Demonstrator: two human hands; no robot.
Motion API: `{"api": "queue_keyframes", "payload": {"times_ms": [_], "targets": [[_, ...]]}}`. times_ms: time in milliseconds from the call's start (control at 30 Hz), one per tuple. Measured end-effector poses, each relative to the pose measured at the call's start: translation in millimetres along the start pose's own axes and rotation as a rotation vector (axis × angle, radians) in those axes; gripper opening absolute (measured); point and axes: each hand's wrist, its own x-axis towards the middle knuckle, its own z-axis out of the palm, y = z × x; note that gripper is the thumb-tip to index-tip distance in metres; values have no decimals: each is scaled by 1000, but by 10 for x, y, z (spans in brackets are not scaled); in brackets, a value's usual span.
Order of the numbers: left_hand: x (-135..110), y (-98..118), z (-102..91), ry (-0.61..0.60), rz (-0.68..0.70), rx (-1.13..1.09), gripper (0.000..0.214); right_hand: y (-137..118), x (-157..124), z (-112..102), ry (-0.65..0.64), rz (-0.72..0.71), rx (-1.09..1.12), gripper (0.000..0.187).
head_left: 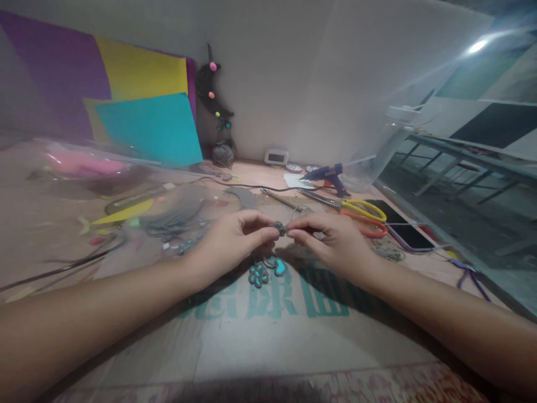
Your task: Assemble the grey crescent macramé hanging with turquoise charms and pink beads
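The left hand (235,238) pinches a small, lumpy dark piece (278,227), the right hand (331,238) nipping its edge, above the green-lettered tabletop (239,347); just below lie a turquoise-petalled flower (258,275) and a curved turquoise charm (279,267); beyond, metal-bladed scissors (339,205) with yellow and orange loops

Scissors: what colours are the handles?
One yellow handle, one orange handle; head view shows them best.

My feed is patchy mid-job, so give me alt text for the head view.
The left hand pinches a small dark piece while the right hand pinches at its edge, above a cluttered table. Nearer the viewer lies a dark flower-shaped ornament with turquoise petals; beyond the right hand are a glue gun, yellow-and-orange-handled scissors and a phone.
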Motion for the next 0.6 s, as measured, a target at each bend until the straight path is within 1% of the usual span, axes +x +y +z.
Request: {"api": "queue_keyframes", "payload": {"times_ms": [100, 200, 267, 400, 500, 600], "targets": [[1, 2, -7, 1, 51, 67, 27, 41, -8, -42, 72, -132, -175, 19], [-2, 4, -13, 13, 83, 123, 27, 38, -18, -88, 123, -153, -260, 17], [-9, 9, -12, 14, 97, 150, 28, 22, -26, -107, 100, -157, -277, 15], [-20, 17, -4, 8, 111, 176, 27, 6, -34, -111, 37, -222, -296, 15], [-15, 3, -10, 13, 155, 130, 29, 6, -31, -104, 46, -266, -319, 17], [-7, -24, -25, 28, 205, 93, 31, 9, -27, -96, 57, -267, -323, 18]]}}
